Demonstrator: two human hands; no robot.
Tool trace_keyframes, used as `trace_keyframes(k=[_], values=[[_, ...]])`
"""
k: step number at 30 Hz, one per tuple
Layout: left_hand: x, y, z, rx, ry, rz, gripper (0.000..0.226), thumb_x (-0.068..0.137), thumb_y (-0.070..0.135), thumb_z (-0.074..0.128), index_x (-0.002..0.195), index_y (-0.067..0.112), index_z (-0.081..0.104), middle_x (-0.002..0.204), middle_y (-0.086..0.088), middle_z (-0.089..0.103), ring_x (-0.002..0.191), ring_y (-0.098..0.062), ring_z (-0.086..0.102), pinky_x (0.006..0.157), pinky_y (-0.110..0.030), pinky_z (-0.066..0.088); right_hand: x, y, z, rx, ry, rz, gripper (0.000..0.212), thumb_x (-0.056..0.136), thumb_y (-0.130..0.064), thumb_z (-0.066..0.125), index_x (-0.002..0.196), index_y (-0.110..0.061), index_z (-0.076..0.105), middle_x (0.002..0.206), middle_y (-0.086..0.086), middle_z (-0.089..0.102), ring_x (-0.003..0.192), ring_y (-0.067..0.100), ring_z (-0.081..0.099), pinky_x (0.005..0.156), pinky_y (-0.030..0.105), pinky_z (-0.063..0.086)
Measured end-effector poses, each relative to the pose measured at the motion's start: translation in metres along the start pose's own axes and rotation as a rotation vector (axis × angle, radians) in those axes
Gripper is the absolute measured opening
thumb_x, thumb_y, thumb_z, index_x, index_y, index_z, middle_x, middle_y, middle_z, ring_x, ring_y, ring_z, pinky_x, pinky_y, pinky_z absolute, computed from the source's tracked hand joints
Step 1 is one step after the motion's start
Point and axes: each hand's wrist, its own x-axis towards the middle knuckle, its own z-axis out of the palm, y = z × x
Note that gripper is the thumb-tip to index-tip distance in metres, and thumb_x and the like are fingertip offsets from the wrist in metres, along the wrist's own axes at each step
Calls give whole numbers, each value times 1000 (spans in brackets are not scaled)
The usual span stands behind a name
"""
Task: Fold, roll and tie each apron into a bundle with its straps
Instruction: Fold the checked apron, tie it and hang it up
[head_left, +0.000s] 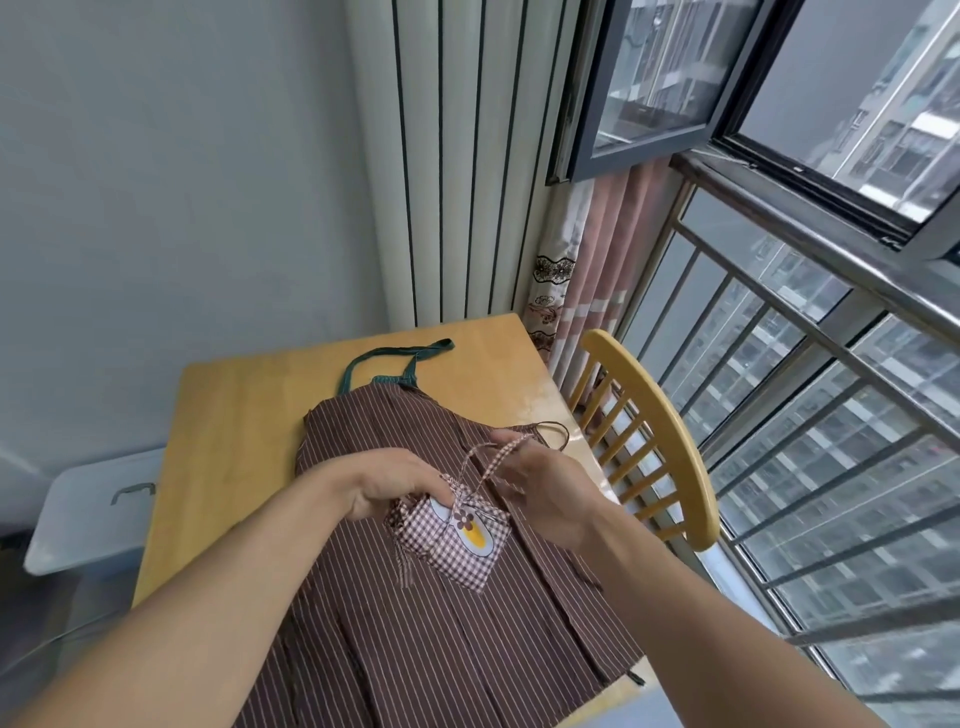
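Note:
A small bundle of brown-and-white checked apron (457, 538) with a yellow and white patch lies on top of a brown striped apron (415, 634) spread flat over the wooden table (234, 441). My left hand (395, 483) grips the bundle's upper left end. My right hand (540, 478) pinches the bundle's checked strap (480, 465), which runs as a loop from the knot on the bundle up to my fingers. A green apron's neck strap (395, 356) sticks out from beneath the striped apron at the far end.
A yellow wooden chair (654, 441) stands at the table's right side, next to a metal railing (810, 395) and window. A white lidded box (93, 512) sits left of the table. A curtain (587, 291) hangs behind the table's far right corner.

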Motion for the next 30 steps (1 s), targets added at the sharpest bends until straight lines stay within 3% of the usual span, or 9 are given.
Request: trace_keyframes(k=[3, 6, 10, 15, 17, 19, 22, 26, 30], values=[[0, -2, 0, -21, 32, 23, 9, 88, 8, 72, 90, 4, 79, 105, -18, 76, 106, -31, 70, 92, -42, 55, 1, -6, -11, -11, 11, -9, 26, 100, -21, 50, 105, -16, 74, 123, 3, 67, 115, 23, 54, 112, 44, 35], [-5, -1, 2, -48, 29, 69, 12, 90, 5, 69, 99, -1, 76, 107, -19, 76, 102, -28, 71, 93, -41, 55, 1, -15, -19, -54, 37, -2, 39, 108, -36, 43, 102, -18, 77, 129, 5, 66, 124, 26, 54, 117, 46, 36], [-13, 2, 6, -101, -19, 128, 18, 93, 3, 66, 109, -4, 71, 106, -18, 76, 95, -23, 74, 77, -32, 60, 0, -21, -25, -99, 77, -15, 34, 106, -40, 49, 109, -19, 75, 127, 9, 64, 122, 26, 56, 103, 40, 47], [-27, 9, 5, -146, -134, 251, 25, 95, -1, 62, 119, -8, 65, 114, -20, 72, 102, -27, 71, 88, -35, 58, -6, -27, -29, -43, 66, -37, 31, 99, -29, 63, 122, -9, 65, 80, 1, 55, 75, 14, 50, 82, 35, 42], [-31, 12, 6, -204, -171, 316, 22, 93, -2, 61, 114, -4, 67, 112, -19, 73, 101, -27, 72, 86, -35, 60, -5, -23, -27, -41, 54, -7, 30, 94, -29, 68, 114, -9, 64, 79, 1, 53, 71, 13, 46, 72, 30, 42], [-33, 16, 8, -282, -166, 384, 20, 91, -1, 61, 110, -2, 67, 110, -19, 73, 100, -28, 72, 85, -35, 61, -1, -13, -25, -61, 22, 24, 40, 90, -32, 74, 115, -3, 63, 95, 17, 59, 83, 24, 53, 85, 41, 53], [-30, 21, 13, -416, -106, 467, 30, 93, 0, 60, 123, -2, 60, 122, -23, 69, 109, -34, 68, 91, -42, 57, -2, 3, -19, 14, 13, 10, 43, 90, -29, 70, 127, -8, 66, 129, 23, 65, 109, 32, 59, 106, 49, 47], [-16, 20, 19, -573, 107, 471, 32, 96, 1, 57, 128, -3, 57, 124, -22, 69, 116, -39, 65, 106, -55, 48, -14, 20, -18, 153, 25, -18, 26, 86, -29, 68, 107, -13, 68, 94, 2, 67, 82, 13, 58, 74, 28, 45], [-3, 15, 24, -635, 396, 436, 18, 95, -2, 61, 113, -2, 62, 117, -25, 71, 107, -39, 69, 99, -54, 51, -27, 23, -15, -80, 95, -109, 25, 91, -35, 68, 102, -13, 73, 91, 4, 69, 83, 18, 62, 74, 30, 49]])
